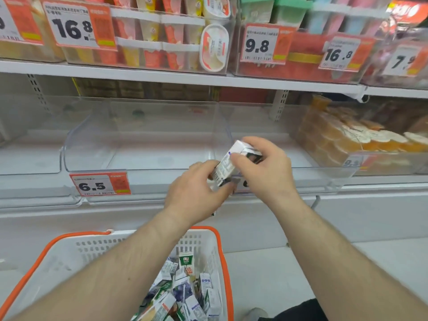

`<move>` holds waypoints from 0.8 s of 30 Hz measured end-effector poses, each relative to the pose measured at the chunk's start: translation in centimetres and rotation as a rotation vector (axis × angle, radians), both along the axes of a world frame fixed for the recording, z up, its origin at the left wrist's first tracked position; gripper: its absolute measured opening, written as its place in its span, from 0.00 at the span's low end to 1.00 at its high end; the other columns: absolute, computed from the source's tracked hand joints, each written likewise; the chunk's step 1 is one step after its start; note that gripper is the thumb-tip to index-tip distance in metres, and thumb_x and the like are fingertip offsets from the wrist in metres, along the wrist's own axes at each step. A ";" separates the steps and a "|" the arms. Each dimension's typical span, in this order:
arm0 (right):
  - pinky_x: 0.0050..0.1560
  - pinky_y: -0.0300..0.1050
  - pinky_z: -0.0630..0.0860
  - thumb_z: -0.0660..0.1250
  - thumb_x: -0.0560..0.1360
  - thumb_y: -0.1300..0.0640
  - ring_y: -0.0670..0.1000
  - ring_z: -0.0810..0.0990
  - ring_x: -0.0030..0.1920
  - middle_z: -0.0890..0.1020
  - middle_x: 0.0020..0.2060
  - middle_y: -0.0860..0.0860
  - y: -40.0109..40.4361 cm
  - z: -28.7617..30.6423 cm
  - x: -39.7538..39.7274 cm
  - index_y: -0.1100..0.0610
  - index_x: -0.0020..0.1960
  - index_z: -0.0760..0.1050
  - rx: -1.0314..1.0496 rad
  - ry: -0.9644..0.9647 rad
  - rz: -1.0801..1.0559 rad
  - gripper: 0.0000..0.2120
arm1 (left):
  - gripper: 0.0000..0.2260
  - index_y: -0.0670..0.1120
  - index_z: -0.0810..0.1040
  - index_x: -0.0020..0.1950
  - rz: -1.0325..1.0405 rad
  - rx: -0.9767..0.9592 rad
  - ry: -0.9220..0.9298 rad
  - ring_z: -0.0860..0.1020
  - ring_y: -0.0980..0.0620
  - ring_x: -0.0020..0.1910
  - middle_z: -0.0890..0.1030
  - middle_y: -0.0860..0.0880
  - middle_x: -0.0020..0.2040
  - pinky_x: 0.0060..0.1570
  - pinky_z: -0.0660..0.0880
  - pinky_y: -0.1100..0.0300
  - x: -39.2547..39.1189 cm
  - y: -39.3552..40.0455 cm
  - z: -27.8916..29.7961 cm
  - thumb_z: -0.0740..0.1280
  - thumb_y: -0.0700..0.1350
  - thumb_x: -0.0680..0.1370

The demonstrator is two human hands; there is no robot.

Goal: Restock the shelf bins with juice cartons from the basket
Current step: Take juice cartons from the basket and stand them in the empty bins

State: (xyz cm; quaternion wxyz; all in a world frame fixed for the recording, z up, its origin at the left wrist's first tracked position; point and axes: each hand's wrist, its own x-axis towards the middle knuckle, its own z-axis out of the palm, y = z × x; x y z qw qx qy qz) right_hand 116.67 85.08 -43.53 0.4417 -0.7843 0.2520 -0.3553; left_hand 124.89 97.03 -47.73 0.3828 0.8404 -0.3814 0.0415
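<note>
Held carton: a small white juice carton point(228, 166) was held tilted, its top end up and to the right, in front of the rim of the clear shelf bin point(143, 135).
Left hand: the left hand point(199, 191) was curled around the lower end of the carton, the fingers wrapped beneath it.
Right hand: the right hand point(266, 167) was closed over the upper end, thumb on the printed face, fingers over the top.
Shelf bin: no cartons were seen inside; a price tag reading 6.5 point(100, 183) was fixed on its near left edge.
Basket: a white basket with orange rim point(203, 242) was set near, below the arms, with loose cartons point(185, 290) heaped inside.
Right bin: orange packaged goods point(342, 135) were stacked in it.
</note>
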 end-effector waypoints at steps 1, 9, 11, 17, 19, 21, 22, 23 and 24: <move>0.47 0.46 0.80 0.71 0.64 0.48 0.43 0.81 0.42 0.84 0.42 0.42 -1.1 0.4 -0.2 0.48 0.55 0.82 0.036 -0.064 -0.053 0.19 | 0.17 0.60 0.74 0.61 0.004 0.007 -0.025 0.77 0.49 0.48 0.75 0.56 0.55 0.50 0.74 0.53 -0.2 -0.5 0.2 0.68 0.59 0.72; 0.51 0.39 0.73 0.71 0.72 0.52 0.41 0.76 0.45 0.76 0.44 0.36 -8.8 0.8 -2.1 0.48 0.63 0.75 -0.056 -0.110 -0.415 0.19 | 0.32 0.68 0.54 0.75 0.035 0.312 -0.087 0.77 0.42 0.58 0.52 0.53 0.77 0.54 0.75 0.52 -1.6 -4.1 -0.5 0.63 0.50 0.74; 0.50 0.40 0.70 0.71 0.73 0.51 0.45 0.77 0.48 0.76 0.45 0.39 -10.1 -0.2 -1.9 0.47 0.64 0.73 -0.080 0.012 -0.397 0.20 | 0.32 0.67 0.54 0.76 0.033 0.371 -0.083 0.76 0.43 0.61 0.50 0.52 0.79 0.54 0.74 0.53 -1.7 -4.7 -0.6 0.62 0.49 0.76; 0.71 0.53 0.65 0.64 0.76 0.42 0.55 0.76 0.63 0.82 0.54 0.48 -12.0 -2.6 -1.0 0.45 0.67 0.72 -0.233 0.516 -0.294 0.21 | 0.30 0.64 0.55 0.76 0.049 0.374 -0.093 0.75 0.44 0.63 0.53 0.55 0.79 0.55 0.73 0.54 -1.5 -4.7 -1.7 0.61 0.49 0.76; 0.77 0.55 0.51 0.61 0.77 0.41 0.52 0.73 0.67 0.81 0.61 0.48 -12.1 -2.5 -0.7 0.44 0.69 0.72 -0.296 0.642 -0.258 0.23 | 0.30 0.64 0.56 0.76 0.055 0.360 -0.093 0.74 0.44 0.64 0.53 0.55 0.79 0.57 0.73 0.53 -1.4 -4.8 -1.8 0.61 0.49 0.76; 0.78 0.55 0.48 0.61 0.76 0.41 0.51 0.73 0.68 0.81 0.61 0.48 -12.1 -2.2 -0.4 0.44 0.69 0.73 -0.302 0.694 -0.236 0.23 | 0.29 0.64 0.56 0.76 0.055 0.361 -0.095 0.74 0.44 0.64 0.54 0.54 0.79 0.57 0.73 0.52 -1.3 -4.9 -1.8 0.60 0.50 0.77; 0.77 0.55 0.48 0.61 0.76 0.42 0.51 0.73 0.67 0.83 0.58 0.49 -12.2 -2.1 -0.4 0.44 0.68 0.75 -0.294 0.711 -0.228 0.22 | 0.29 0.64 0.55 0.77 0.054 0.362 -0.094 0.74 0.44 0.65 0.53 0.55 0.79 0.57 0.73 0.52 -1.3 -4.9 -1.9 0.60 0.50 0.77; 0.77 0.56 0.49 0.60 0.75 0.43 0.52 0.74 0.65 0.84 0.53 0.49 -12.2 -2.1 -0.3 0.44 0.65 0.77 -0.296 0.729 -0.216 0.20 | 0.29 0.64 0.55 0.77 0.052 0.362 -0.095 0.74 0.44 0.65 0.53 0.55 0.79 0.57 0.73 0.52 -1.3 -5.0 -1.9 0.60 0.50 0.77; 0.77 0.56 0.49 0.60 0.75 0.43 0.52 0.76 0.63 0.84 0.49 0.49 -12.2 -2.0 -0.3 0.45 0.61 0.79 -0.308 0.748 -0.205 0.18 | 0.29 0.64 0.55 0.77 0.051 0.362 -0.097 0.73 0.44 0.65 0.53 0.55 0.79 0.57 0.73 0.52 -1.2 -4.9 -1.9 0.60 0.50 0.77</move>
